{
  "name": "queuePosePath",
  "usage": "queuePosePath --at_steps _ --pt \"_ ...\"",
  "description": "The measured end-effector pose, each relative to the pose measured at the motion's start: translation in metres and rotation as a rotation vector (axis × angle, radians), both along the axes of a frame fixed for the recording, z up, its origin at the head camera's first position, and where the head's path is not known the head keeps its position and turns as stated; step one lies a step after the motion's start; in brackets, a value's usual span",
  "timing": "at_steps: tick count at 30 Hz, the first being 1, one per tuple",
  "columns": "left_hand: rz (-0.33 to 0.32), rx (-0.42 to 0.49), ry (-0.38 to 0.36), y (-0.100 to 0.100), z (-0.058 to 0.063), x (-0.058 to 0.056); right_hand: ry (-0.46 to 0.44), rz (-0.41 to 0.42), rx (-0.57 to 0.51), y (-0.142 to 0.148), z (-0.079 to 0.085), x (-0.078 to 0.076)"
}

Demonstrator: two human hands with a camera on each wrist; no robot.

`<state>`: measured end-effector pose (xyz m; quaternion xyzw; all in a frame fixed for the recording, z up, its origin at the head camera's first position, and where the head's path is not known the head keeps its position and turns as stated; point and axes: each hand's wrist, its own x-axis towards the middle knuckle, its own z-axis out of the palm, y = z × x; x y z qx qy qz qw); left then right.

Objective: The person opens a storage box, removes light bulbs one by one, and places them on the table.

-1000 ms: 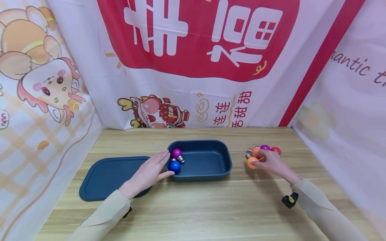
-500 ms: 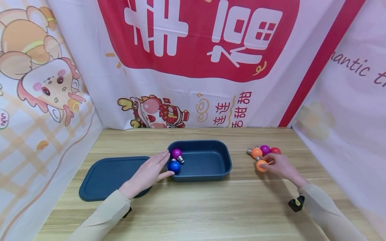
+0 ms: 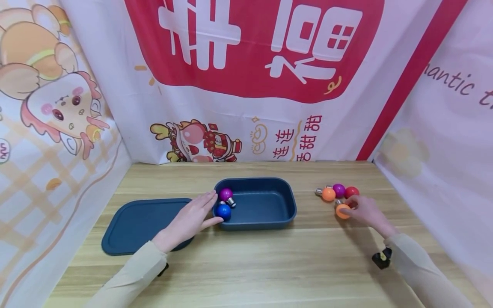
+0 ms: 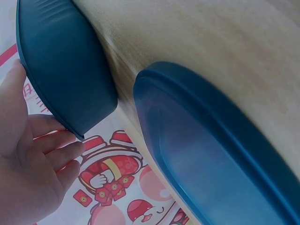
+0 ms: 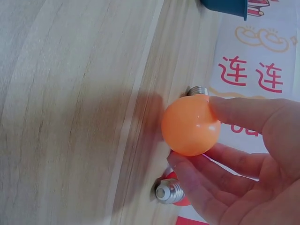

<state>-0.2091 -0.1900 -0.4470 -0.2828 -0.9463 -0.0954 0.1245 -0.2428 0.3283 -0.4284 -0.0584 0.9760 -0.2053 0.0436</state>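
Right wrist view has the orange bulb (image 5: 191,125) between thumb and fingertips of the right hand (image 3: 365,208); the grip pinches it by the globe, and its metal cap, partly hidden behind the globe, points away from the palm. Past the fingers, the red bulb (image 5: 183,200) is mostly covered; from the head it lies beside the purple bulb (image 3: 339,190) and another orange one (image 3: 328,194) on the bench (image 3: 246,269). The left hand (image 3: 190,219), fingers straight and thumb apart, touches the container's (image 3: 256,226) left end. A blue bulb (image 3: 223,211) and a second purple one (image 3: 226,194) lie inside. Both wrist views cut the container off; the left forearm and hand hide part of the lid (image 3: 142,226).
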Motion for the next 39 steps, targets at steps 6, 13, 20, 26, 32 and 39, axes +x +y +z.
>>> queuePosePath --at_steps 6,13,20,26,32,39 --pt "0.0 0.001 -0.006 0.0 -0.001 -0.001 -0.006 -0.001 0.013 0.002 -0.004 -0.004" --pt "0.004 -0.003 -0.009 0.0 0.0 -0.001 -0.028 -0.019 0.018 0.001 -0.006 -0.007" --pt "0.007 -0.005 -0.016 0.001 0.001 0.0 -0.047 -0.038 0.016 0.0 -0.005 -0.008" --pt "0.01 -0.005 -0.015 0.001 0.002 0.002 -0.052 -0.038 0.014 -0.001 -0.004 -0.009" --pt "0.015 -0.009 -0.023 0.001 0.001 0.001 -0.034 -0.016 0.03 0.0 -0.003 -0.011" --pt "0.018 -0.011 -0.026 0.0 0.0 0.0 -0.064 -0.025 0.039 -0.001 0.0 -0.011"
